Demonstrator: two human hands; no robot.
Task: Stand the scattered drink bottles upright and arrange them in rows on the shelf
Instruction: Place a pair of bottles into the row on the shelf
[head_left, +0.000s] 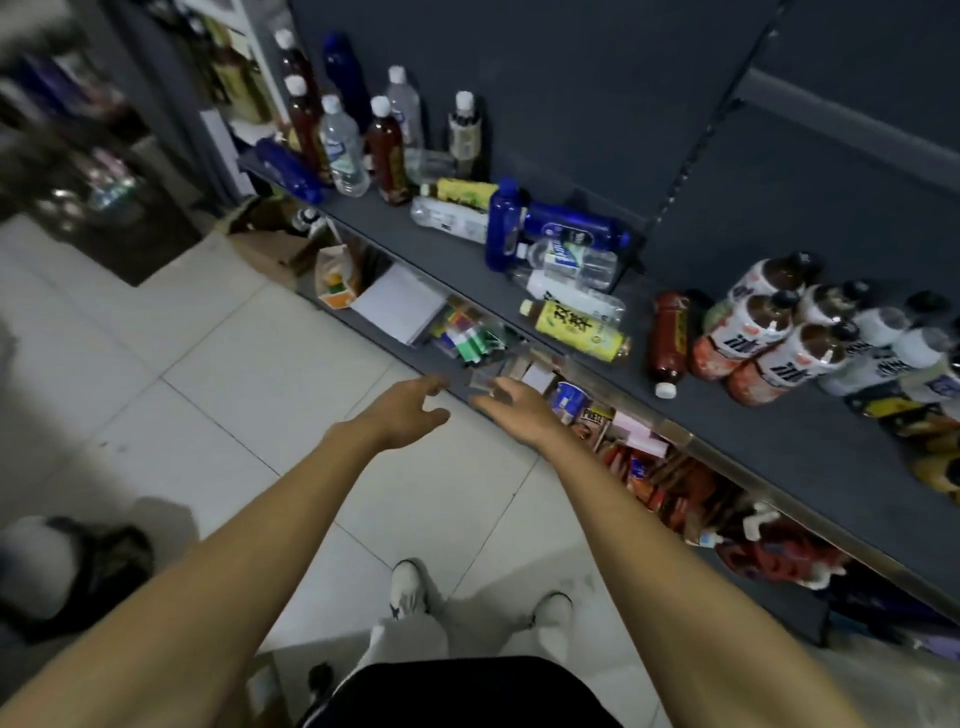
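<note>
Bottles lie scattered along a dark grey shelf (457, 260) that runs from the far left to the near right. At its far left end a group stands upright: brown tea bottles (387, 150), clear water bottles (343, 148) and a pale-labelled bottle (464, 132). In the middle one blue bottle (503, 223) stands, with another blue bottle (574, 228) lying on its side just behind it, among toppled clear bottles (576, 260). Nearer, a yellow-labelled bottle (576, 330) lies on its side by the front edge, and to its right a dark red bottle (669, 340) lies with its white cap toward the edge. Further right stands a packed cluster of brown drinks with white and orange labels (763, 332). Both bare arms reach out over the tiled floor (234, 374), short of the shelf edge. The left hand (410, 408) has its fingers spread and relaxed, holding nothing. The right hand (511, 405) is likewise loose and empty, its fingertips blurred. A lower shelf (644, 467) holds snack packets.
</note>
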